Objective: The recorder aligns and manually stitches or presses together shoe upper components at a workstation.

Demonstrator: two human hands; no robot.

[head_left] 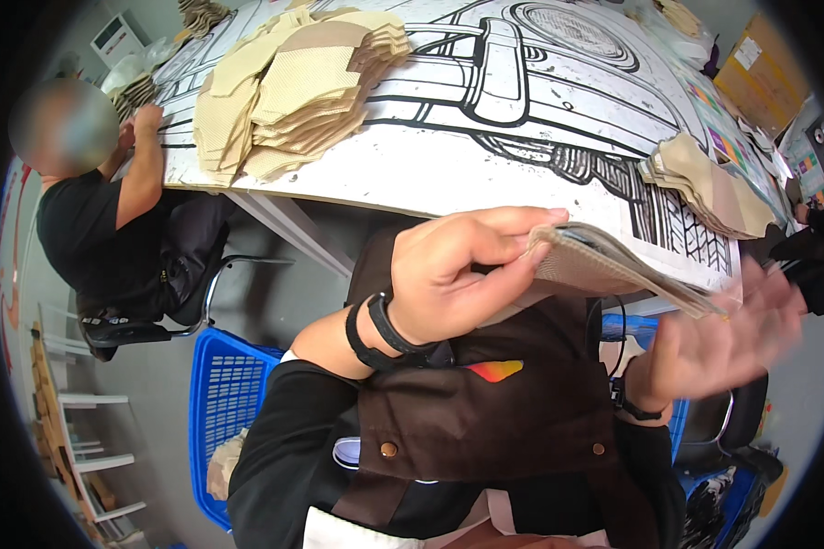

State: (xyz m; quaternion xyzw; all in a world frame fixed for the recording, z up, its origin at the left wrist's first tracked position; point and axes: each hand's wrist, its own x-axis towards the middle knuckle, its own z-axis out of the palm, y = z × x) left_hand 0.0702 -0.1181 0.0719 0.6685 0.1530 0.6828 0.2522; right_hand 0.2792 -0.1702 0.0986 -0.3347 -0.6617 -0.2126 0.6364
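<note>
My left hand pinches one end of a tan, textured fabric piece between thumb and fingers. The piece is folded or layered, with a gap along its upper edge, and it slants down to the right in front of my chest. By its far end is my right hand, smeared by motion, its fingers spread apart and seemingly holding nothing. A small stack of similar tan fabric pieces lies on the table just beyond my right hand.
The white table bears a black line drawing. A tall pile of beige fabric pieces sits at its left. Blue baskets flank me, the left one with fabric inside. Another person sits at the table's left. A cardboard box stands far right.
</note>
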